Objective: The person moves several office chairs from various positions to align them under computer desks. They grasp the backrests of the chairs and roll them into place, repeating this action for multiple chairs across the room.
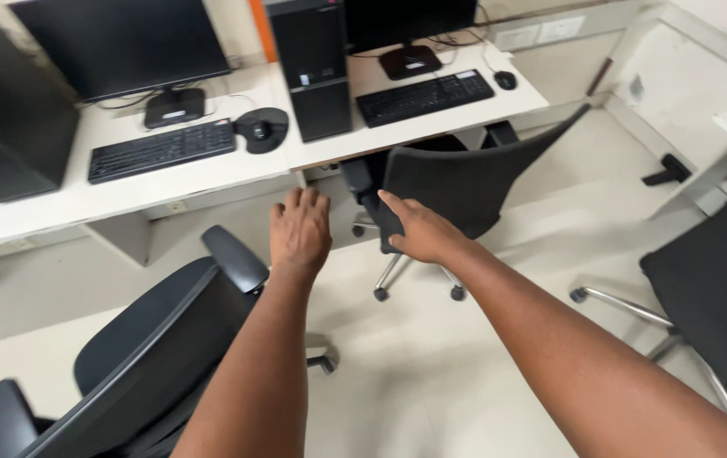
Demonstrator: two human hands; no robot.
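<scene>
We stretch both arms forward. Our left hand point(300, 233) hovers palm down, fingers loosely spread, its grip wide and holding nothing. Our right hand point(419, 231) touches the left edge of the chair point(465, 182) back, index finger extended, grip open. The chair is black, tilted, pushed against the worktop point(211, 174) front edge; its seat stays hidden, only the wheeled base shows.

Right hand point(421, 233) touches far chair point(465, 182) back; left hand point(300, 231) open above near chair point(151, 348) armrest.
</scene>
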